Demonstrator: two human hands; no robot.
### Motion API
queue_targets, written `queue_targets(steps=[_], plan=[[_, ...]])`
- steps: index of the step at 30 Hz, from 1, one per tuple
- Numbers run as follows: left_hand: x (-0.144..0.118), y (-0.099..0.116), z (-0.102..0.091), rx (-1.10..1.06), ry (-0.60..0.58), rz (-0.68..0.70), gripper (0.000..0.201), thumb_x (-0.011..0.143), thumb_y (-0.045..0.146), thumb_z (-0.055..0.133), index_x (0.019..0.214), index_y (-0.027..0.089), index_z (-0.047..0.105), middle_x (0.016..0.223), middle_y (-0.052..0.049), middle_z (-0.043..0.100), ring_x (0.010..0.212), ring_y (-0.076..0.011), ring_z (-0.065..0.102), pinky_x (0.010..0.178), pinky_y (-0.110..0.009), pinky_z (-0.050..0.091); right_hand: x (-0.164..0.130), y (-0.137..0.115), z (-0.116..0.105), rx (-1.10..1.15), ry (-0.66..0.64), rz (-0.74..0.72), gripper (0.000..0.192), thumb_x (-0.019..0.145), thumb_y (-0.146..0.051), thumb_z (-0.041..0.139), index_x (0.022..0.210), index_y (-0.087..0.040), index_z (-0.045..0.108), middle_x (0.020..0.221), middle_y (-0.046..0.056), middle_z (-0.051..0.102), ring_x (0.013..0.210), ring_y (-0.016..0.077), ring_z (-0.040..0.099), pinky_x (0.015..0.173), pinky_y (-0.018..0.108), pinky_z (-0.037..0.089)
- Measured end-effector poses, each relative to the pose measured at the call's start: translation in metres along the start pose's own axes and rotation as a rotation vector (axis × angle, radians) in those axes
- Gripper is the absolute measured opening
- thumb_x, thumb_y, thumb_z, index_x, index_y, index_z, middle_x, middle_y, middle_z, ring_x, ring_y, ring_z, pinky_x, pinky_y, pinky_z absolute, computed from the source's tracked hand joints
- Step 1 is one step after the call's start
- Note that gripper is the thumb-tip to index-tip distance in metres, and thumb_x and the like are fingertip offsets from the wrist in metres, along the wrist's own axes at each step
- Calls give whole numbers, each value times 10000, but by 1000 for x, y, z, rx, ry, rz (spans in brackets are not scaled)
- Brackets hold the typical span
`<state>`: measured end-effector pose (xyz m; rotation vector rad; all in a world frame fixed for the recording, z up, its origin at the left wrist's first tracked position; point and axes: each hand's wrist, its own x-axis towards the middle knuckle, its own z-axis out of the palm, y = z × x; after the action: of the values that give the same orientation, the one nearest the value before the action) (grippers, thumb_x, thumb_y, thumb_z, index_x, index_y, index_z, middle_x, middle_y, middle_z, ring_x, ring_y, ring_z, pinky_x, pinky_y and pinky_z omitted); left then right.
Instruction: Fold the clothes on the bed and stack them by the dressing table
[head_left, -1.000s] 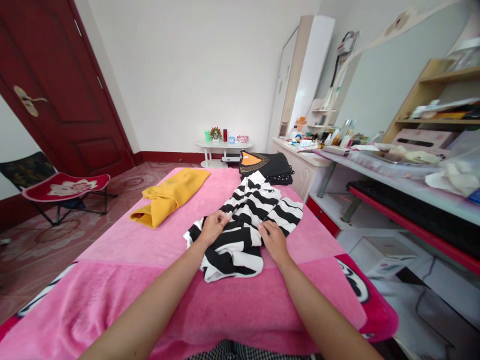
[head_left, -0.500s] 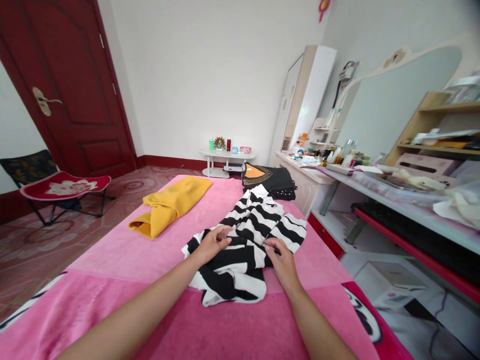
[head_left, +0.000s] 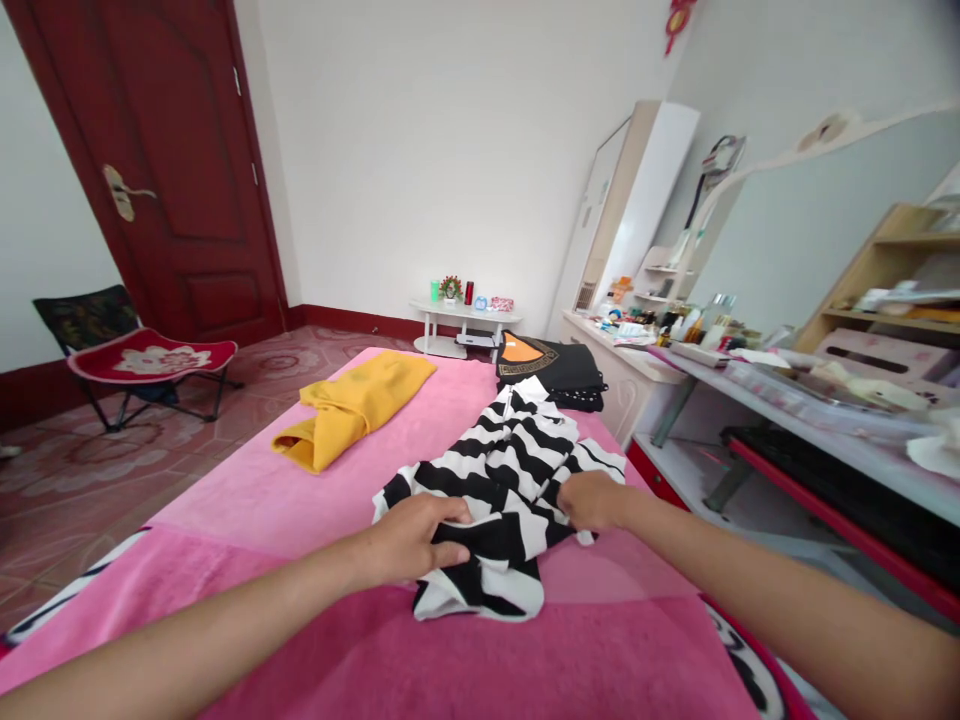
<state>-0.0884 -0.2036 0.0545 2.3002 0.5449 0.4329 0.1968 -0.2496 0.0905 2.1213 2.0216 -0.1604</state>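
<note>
A black-and-white striped shirt (head_left: 491, 465) lies partly folded and rumpled on the pink bedspread (head_left: 322, 620). On its near left part rests my left hand (head_left: 416, 540), thumb and forefinger apart with cloth showing between them; its other fingers are hidden. My right hand (head_left: 592, 500) is closed on the right side of the shirt near a sleeve, its fingertips hidden in the cloth. Left of the shirt, a folded yellow garment (head_left: 356, 405) lies apart from both hands. Beyond the shirt's collar is a stack of folded black clothes (head_left: 559, 370), the top one with an orange neck area.
A white side table (head_left: 465, 312) with small items stands by the far wall. To the right are a cluttered dresser (head_left: 637, 345) with a mirror and a long desk (head_left: 810, 410). A red-seated folding chair (head_left: 154, 355) stands left of the bed near a dark red door (head_left: 172, 150).
My right hand has moved right and closed on the shirt's right side. My left hand has come down lower on the shirt. The view has shifted slightly left.
</note>
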Motion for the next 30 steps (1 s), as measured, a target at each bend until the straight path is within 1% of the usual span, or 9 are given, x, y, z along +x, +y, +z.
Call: queue_targets(steps=[3,6,8,10,14,18,22,26,30], plan=[[19,2,-41,-196,157,2,182,756,339,619,729,174,548,686,33,552,650,-129,528,588,-218,392,23,5,-63,-25,165,43,75,665,-162,589,630,-174,655,654,71,661,702,215,615,612,275,388],[34,-23,-92,-195,611,-64,216,737,374,621,747,179,528,695,27,552,647,-141,535,618,-245,414,46,14,-103,21,548,85,307,846,-206,377,993,-161,643,1028,125,656,984,249,565,774,337,401],[36,-51,-118,39,872,-201,171,723,317,616,810,186,549,777,3,583,740,-176,562,721,-296,437,57,16,-100,142,864,61,326,862,-196,357,1086,-163,591,1093,111,621,1019,233,544,827,341,399],[31,-80,-130,316,963,-297,242,692,231,614,925,184,571,926,-38,596,907,-229,559,851,-364,421,65,14,-73,270,961,8,296,830,-178,427,1085,-177,578,1076,83,610,983,212,556,833,320,411],[17,-106,-109,502,762,-145,268,730,196,574,997,206,604,1075,-58,577,1077,-252,503,979,-409,369,79,10,7,349,556,-34,426,714,-91,551,1120,-217,578,1153,58,570,924,188,581,776,282,436],[16,-95,-62,370,390,11,149,798,236,563,905,226,665,1045,-52,596,1006,-217,548,932,-352,420,93,7,55,322,409,-64,773,614,-28,633,1311,-317,463,1327,57,457,960,201,584,739,274,436],[14,-90,-29,307,199,-16,258,743,293,672,996,245,662,1133,-61,543,1049,-239,534,925,-360,431,96,1,56,209,340,-139,525,674,-31,584,1106,-329,615,1338,17,418,1013,204,554,749,268,417],[3,-99,-18,289,207,-41,419,671,233,727,1069,271,605,1228,-47,444,1059,-230,521,923,-348,436,76,13,38,204,396,-163,277,703,-107,571,924,-258,642,1185,20,512,838,162,572,643,241,399],[-8,-104,-19,304,211,-58,444,646,198,739,1060,262,591,1135,-45,478,1028,-233,516,907,-345,433,28,45,25,271,519,-137,167,694,-131,533,810,-228,603,1043,31,583,816,170,574,656,252,414]])
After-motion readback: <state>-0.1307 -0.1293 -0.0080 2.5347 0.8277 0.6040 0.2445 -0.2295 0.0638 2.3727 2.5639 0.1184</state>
